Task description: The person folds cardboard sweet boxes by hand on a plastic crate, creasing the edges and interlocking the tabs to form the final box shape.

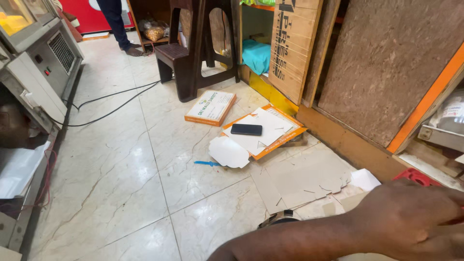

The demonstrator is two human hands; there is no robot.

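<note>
Only one of my arms shows. Its forearm crosses the bottom of the view from the middle to the right, and I take it for my left hand (411, 222). It lies back up at the bottom right corner, with the fingers running out of the frame, so its grip is hidden. A red plastic object (414, 176) sits just behind it. Flattened grey cardboard sheets (299, 179) lie on the floor just left of the hand. My right hand is out of sight.
A black phone (246, 129) rests on an unfolded white and orange box (263, 133). Nearby are a closed orange-edged box (210, 107), a blue pen (207, 164), a dark stool (193, 48), black cables (111, 101), wooden boards (295, 48) and a machine (38, 63). Another person's legs (118, 24) stand far back.
</note>
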